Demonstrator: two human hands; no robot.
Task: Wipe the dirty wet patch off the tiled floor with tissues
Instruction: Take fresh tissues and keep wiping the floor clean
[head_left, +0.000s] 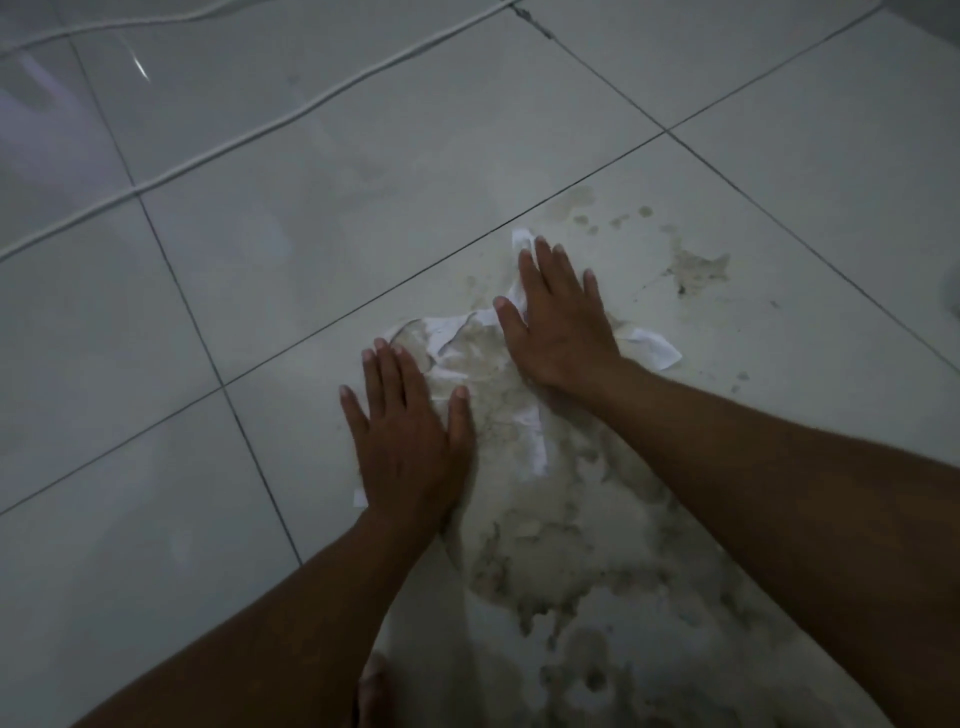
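Glossy pale grey tiled floor (363, 156), white cable (291, 117) across it; left hand (410, 441) and right hand (561, 322) spread flat, pressing soaked white tissues (467, 353) onto brownish wet patch (571, 519).

Tiled floor (363, 156) under tissues (483, 364), cable (291, 117)

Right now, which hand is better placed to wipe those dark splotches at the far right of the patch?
Right. The right hand presses flat on tissue just short of the dark splotches; the left hand lies nearer, on the patch's opposite side.
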